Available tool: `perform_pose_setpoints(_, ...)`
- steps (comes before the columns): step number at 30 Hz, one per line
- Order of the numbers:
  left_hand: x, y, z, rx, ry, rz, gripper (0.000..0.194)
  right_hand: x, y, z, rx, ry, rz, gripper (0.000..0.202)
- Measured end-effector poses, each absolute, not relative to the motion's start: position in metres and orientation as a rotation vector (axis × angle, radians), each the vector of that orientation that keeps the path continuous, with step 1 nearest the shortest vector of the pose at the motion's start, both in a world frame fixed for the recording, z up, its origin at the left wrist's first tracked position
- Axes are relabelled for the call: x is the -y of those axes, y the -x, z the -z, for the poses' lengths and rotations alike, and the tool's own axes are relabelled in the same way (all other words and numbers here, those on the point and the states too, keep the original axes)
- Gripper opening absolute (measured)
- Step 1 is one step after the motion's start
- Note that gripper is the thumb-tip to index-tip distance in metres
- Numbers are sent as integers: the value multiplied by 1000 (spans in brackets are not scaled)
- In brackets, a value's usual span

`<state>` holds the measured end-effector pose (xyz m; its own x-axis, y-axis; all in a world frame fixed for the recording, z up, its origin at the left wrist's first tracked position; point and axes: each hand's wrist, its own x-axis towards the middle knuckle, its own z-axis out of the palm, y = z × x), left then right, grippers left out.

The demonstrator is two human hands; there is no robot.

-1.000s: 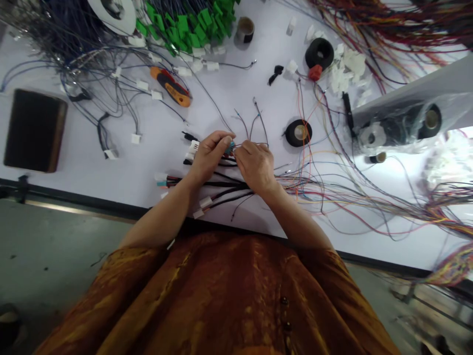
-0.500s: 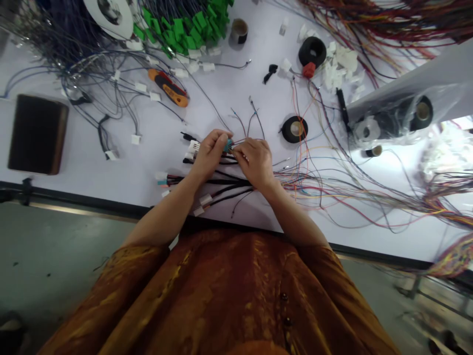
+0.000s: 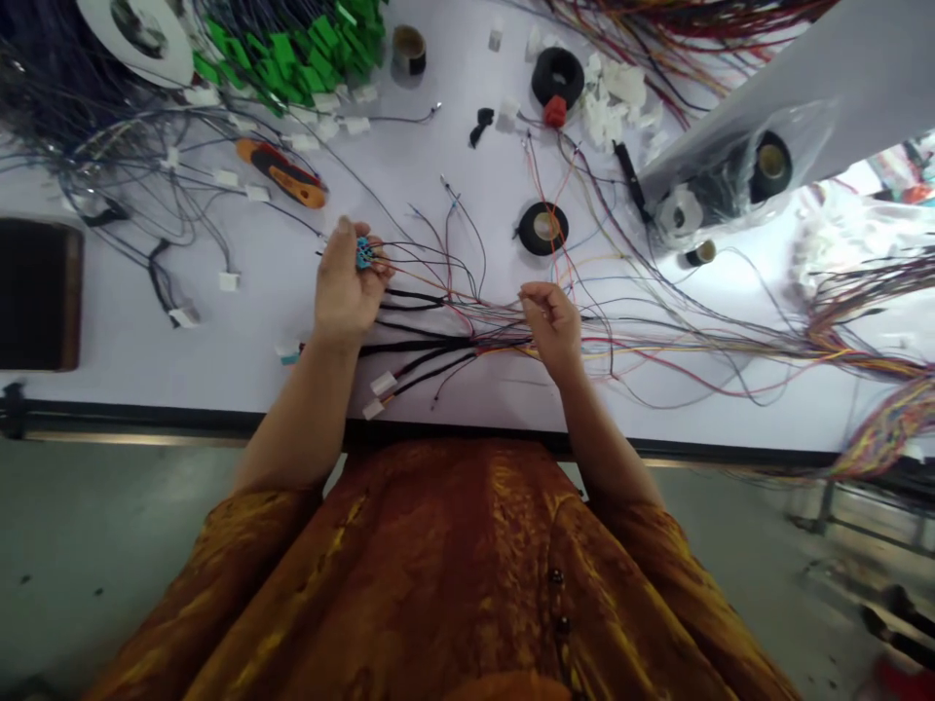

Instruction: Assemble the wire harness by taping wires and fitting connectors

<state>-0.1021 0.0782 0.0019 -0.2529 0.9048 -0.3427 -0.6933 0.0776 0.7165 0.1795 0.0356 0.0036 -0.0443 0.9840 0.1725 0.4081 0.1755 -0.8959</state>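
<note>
My left hand (image 3: 342, 290) is closed around a blue connector (image 3: 363, 253), gripped between thumb and fingers with its wire-filled face turned up. Thin wires (image 3: 413, 255) run out of it to the right. My right hand (image 3: 556, 329) is apart from it, over the loose wires of the harness, with thumb and fingertips pinched together. Whatever lies in that pinch is too small to make out. Between the hands, black-taped branches (image 3: 420, 343) of the harness lie on the table, and two white connectors (image 3: 383, 383) end the lower ones.
An orange utility knife (image 3: 281, 173) lies beyond my left hand. A black tape roll (image 3: 542, 228) sits beyond my right hand. Green connectors (image 3: 292, 58) are heaped at the back left. A dark box-like object (image 3: 36, 292) rests at far left, and bagged tape rolls (image 3: 723, 190) at right.
My hands have drawn apart. The left moved left with the blue connector, turning it face up; the right let go of the connector area and moved right. The whole view has shifted.
</note>
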Motion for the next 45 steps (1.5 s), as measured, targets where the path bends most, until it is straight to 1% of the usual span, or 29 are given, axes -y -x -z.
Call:
perform_pose_setpoints(4,-76,98,-2,-983,-353,-1561,19,-38,-177,-25,1833,1277,-749,19)
perform_pose_setpoints(8,-74,96,3,-957,-487,-1559,17,-52,-166,-30,1993,1261,-941,22)
perform_pose_setpoints(11,-74,97,6,-965,-538,-1552,21,-65,-153,-36,2175,1338,-1005,18)
perform_pose_setpoints(14,-73,98,6,-1021,-548,-1538,24,-72,-142,-46,2382,1489,-937,15)
perform_pose_setpoints(18,-74,99,7,-1048,-561,-1523,23,-71,-136,-57,2508,1571,-766,20)
perform_pose_setpoints(22,-73,98,7,-1085,-579,-1518,24,-63,-132,-62,2525,1586,-508,25)
perform_pose_setpoints(24,-72,96,6,-1094,-574,-1525,25,-59,-127,-61,2478,1473,-452,24)
perform_pose_setpoints(26,-73,94,5,-1099,-555,-1526,26,-56,-120,-57,2343,1302,-518,21)
perform_pose_setpoints(28,-74,93,4,-1106,-515,-1539,28,-55,-111,-52,2119,1208,-666,16)
perform_pose_setpoints(31,-77,93,5,-1117,-439,-1571,38,-52,-101,-49,1800,1220,-912,10)
perform_pose_setpoints(34,-78,93,7,-1107,-402,-1570,41,-50,-100,-51,1773,1239,-1053,8)
perform_pose_setpoints(40,-74,94,10,-1088,-466,-1546,30,-51,-107,-49,1912,1359,-1002,12)
perform_pose_setpoints(45,-74,95,11,-1102,-577,-1518,30,-60,-95,-40,1969,1465,-956,16)
